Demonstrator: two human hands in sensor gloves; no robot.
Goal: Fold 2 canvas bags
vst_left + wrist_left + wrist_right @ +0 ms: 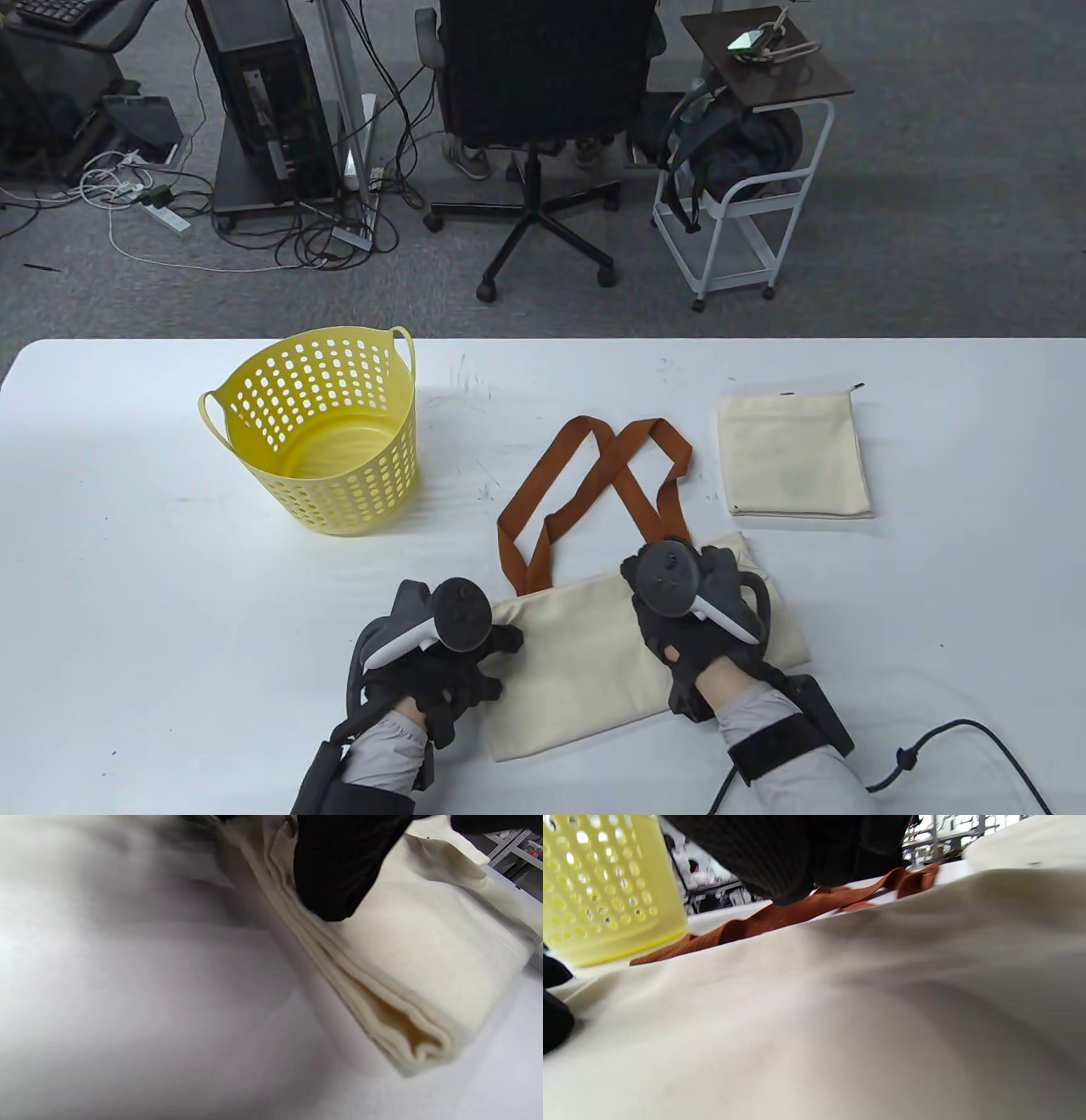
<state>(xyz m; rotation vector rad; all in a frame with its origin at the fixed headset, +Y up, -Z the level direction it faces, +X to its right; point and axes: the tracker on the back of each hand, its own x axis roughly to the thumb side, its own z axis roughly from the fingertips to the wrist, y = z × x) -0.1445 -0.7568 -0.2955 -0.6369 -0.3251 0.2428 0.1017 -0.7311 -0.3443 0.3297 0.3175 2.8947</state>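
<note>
A cream canvas bag [585,654] lies folded lengthwise near the table's front edge, its brown straps [594,492] spread out behind it. My left hand [441,654] rests at the bag's left edge, and in the left wrist view a fingertip [335,878] presses on the stacked fold layers [394,993]. My right hand [696,611] lies flat on the bag's right part, near the strap ends. The right wrist view shows the bag cloth [840,1018] and the straps [797,912] beyond the fingers. A second cream bag [793,456] lies folded flat at the right.
A yellow perforated basket [327,433] stands upright on the white table [170,594] at the left, also showing in the right wrist view [606,887]. A black cable [976,747] runs off the front right. An office chair and a cart stand beyond the table.
</note>
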